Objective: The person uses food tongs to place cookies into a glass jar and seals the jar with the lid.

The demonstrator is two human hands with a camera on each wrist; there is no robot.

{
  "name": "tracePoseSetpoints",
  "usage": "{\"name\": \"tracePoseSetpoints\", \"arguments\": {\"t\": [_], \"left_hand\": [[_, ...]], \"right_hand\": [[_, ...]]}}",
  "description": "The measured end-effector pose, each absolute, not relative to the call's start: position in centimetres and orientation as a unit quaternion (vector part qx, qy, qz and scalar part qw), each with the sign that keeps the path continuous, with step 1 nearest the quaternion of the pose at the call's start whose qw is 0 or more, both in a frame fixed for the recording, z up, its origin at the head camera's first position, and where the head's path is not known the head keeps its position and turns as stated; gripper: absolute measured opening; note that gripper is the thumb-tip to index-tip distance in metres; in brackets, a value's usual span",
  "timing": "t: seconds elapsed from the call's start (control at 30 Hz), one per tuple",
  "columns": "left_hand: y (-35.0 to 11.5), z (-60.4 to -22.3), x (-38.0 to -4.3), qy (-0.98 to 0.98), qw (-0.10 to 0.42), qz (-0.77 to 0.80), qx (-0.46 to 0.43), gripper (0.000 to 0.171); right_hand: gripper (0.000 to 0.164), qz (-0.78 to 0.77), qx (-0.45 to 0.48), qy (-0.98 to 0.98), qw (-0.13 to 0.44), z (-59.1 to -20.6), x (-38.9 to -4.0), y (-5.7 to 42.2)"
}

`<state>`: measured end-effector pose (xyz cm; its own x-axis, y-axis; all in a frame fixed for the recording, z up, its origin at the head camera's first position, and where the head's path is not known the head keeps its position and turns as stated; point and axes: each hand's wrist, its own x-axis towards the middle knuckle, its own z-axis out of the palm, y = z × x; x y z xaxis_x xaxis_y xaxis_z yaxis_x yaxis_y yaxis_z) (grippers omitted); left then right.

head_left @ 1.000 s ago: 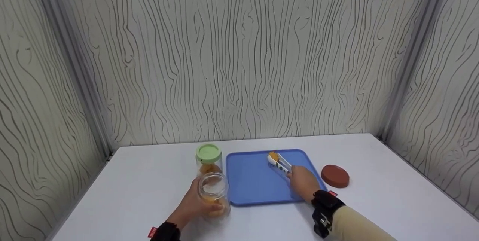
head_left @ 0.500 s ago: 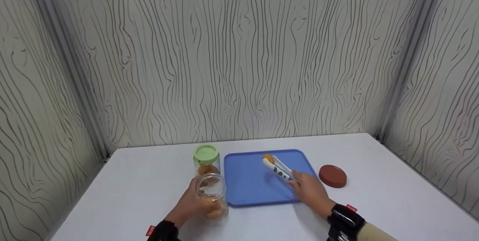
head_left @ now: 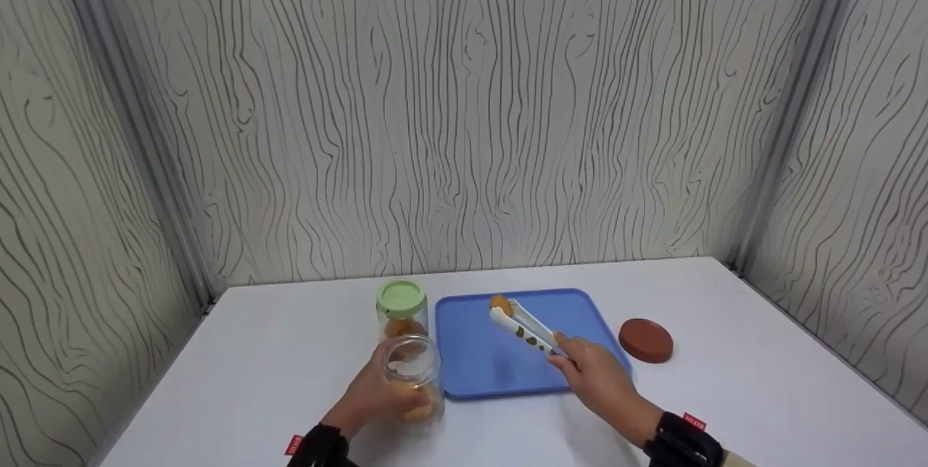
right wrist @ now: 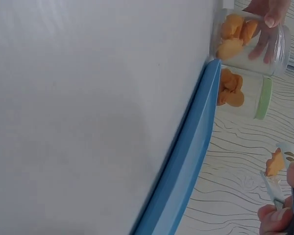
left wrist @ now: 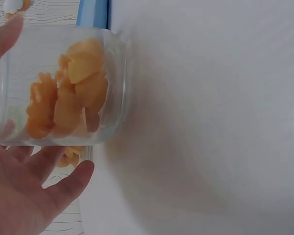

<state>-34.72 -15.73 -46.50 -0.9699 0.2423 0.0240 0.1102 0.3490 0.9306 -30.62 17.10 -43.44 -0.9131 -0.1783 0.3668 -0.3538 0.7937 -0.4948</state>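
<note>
My left hand (head_left: 380, 391) grips an uncapped clear jar (left wrist: 63, 36) at the tray's near left corner, thumb on one side and fingers on the other. Several orange-brown cookies (left wrist: 68, 95) lie in the bottom of this jar. My right hand (head_left: 602, 383) holds white patterned tongs (head_left: 525, 333) over the blue tray (head_left: 471, 358). Between the tong tips is one cookie (head_left: 500, 304) with a wavy edge, lifted above the tray; it shows from the side in the right wrist view, where the right hand is partly cut off.
Just behind the held jar stands a second jar with a green lid (head_left: 401, 298), more cookies inside. A round red-brown lid (head_left: 645, 341) lies on the white table (head_left: 275, 365) right of the tray. Patterned walls (head_left: 464, 126) enclose the table's back and sides.
My right hand has raised the tongs and cookie off the far part of the tray and brought them leftward, towards the jars. The left hand and its jar stay in place.
</note>
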Motion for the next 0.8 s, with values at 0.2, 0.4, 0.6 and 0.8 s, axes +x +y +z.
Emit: {"name": "tracePoseSetpoints", "arguments": {"t": [0.2,0.4,0.6,0.8], "left_hand": [[-15.7,-46.4,-34.6,0.823,0.047,0.554,0.112,0.094],[-15.6,-46.4,-34.8,0.826,0.058,0.552,0.096,0.095],[-15.5,-46.2,-34.6,0.836,0.071,0.538,0.083,0.097],[-15.5,-46.2,-34.5,0.827,0.062,0.548,0.112,0.093]], "right_hand": [[0.046,0.289,0.192,-0.921,0.176,-43.3,-29.9,16.5],[0.046,0.302,0.23,-0.909,0.172,-43.1,-29.2,15.2],[0.044,0.298,0.278,-0.892,0.195,-43.2,-28.6,13.6],[0.043,0.287,0.296,-0.89,0.193,-43.5,-28.2,12.0]]}}
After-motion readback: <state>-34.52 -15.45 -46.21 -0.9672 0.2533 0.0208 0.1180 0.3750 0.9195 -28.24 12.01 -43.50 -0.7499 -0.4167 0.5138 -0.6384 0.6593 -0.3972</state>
